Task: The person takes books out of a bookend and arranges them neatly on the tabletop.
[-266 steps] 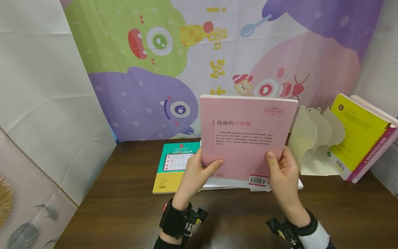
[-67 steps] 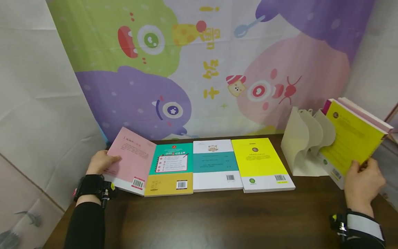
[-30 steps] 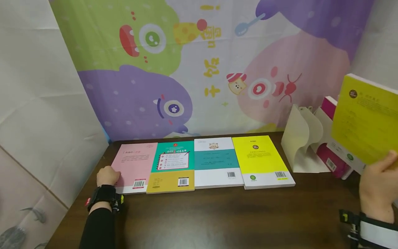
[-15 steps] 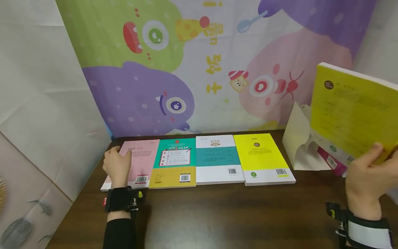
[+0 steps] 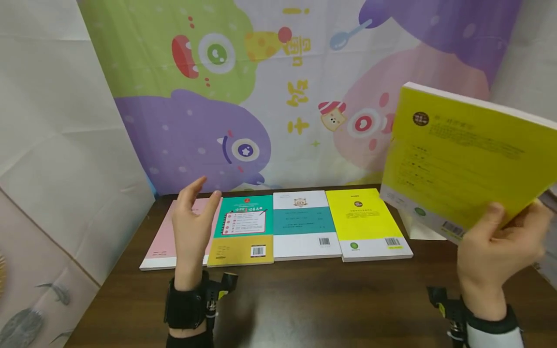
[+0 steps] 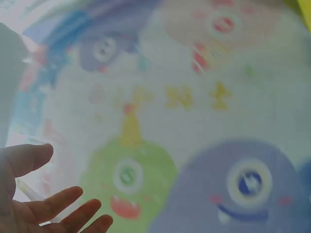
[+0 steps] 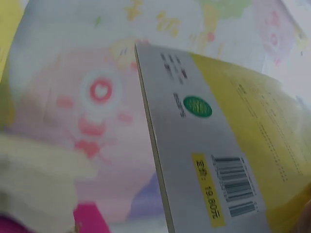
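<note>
My right hand (image 5: 500, 251) grips a yellow book (image 5: 470, 154) by its lower right edge, thumb on the back cover, and holds it up above the table. In the right wrist view the book's white strip with a barcode (image 7: 235, 179) shows. My left hand (image 5: 191, 227) is raised with fingers apart and holds nothing; it overlaps the pink book (image 5: 161, 241) in the head view. The left wrist view shows the same spread fingers (image 6: 58, 201). To the right of the pink book lie a green-and-yellow book (image 5: 241, 249), a white-and-teal book (image 5: 300, 241) and another yellow book (image 5: 361, 217).
A cream book stand (image 5: 419, 227) is mostly hidden behind the held book. Something magenta (image 7: 92, 218) shows beside it in the right wrist view. A cartoon cloth (image 5: 300, 159) hangs behind the dark wooden table (image 5: 326, 299); pale panels (image 5: 74, 96) flank it.
The pink book was laid at the left end of the row. My right hand has lifted the yellow book from beside the stand and moved it left; my left hand has let go and risen.
</note>
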{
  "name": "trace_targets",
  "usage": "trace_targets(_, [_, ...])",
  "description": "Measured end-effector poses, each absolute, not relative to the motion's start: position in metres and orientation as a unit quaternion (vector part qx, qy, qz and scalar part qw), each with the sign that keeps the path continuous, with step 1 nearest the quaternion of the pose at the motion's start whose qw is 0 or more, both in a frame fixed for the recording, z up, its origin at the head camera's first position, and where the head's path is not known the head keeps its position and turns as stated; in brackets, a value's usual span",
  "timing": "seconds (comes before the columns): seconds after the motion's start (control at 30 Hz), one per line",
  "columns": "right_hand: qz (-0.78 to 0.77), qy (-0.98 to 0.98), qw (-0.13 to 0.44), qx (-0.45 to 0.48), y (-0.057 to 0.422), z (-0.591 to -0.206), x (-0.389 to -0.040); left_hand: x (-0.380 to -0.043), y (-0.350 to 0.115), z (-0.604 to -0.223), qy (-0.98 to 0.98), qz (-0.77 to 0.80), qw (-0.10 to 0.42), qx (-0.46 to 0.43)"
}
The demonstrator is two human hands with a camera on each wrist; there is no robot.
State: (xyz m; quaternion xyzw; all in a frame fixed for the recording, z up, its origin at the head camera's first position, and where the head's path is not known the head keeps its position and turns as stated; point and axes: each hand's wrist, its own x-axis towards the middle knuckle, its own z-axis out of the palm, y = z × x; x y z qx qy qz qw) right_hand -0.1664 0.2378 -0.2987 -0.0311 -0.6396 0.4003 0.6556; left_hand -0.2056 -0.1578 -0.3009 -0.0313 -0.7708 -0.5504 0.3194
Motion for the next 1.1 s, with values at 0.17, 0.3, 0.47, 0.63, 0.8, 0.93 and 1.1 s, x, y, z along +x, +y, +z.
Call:
trace_targets(0.17, [0.512, -0.605, 0.609, 0.030, 0.213, -0.295, -0.166, -0.187, -0.131, -0.290, -0.699, -0.670, 0.224, -0.109])
trace_targets(0.3, [0.614, -0.567, 0.542, 0.088, 0.192, -0.297, -0.167, -0.182, -0.113, -0.287, -0.668, -0.711, 0.143, -0.167])
trace_targets(0.47, [0.711, -0.536, 0.431, 0.146, 0.169, -0.296, -0.165, -0.180, -0.095, -0.287, -0.670, -0.703, 0.086, -0.223])
trace_targets(0.63, [0.711, -0.591, 0.357, 0.132, 0.154, -0.293, -0.161, -0.178, -0.083, -0.289, -0.642, -0.712, 0.024, -0.283])
trace_targets(0.8, [0.687, -0.651, 0.305, 0.100, 0.143, -0.292, -0.160, -0.177, -0.073, -0.292, -0.613, -0.732, 0.005, -0.298])
trace_targets(0.93, [0.687, -0.660, 0.289, 0.100, 0.140, -0.291, -0.159, -0.177, -0.068, -0.294, -0.610, -0.744, 0.038, -0.271])
trace_targets(1.1, [0.690, -0.662, 0.274, 0.104, 0.142, -0.290, -0.158, -0.179, -0.064, -0.296, -0.598, -0.757, 0.064, -0.256])
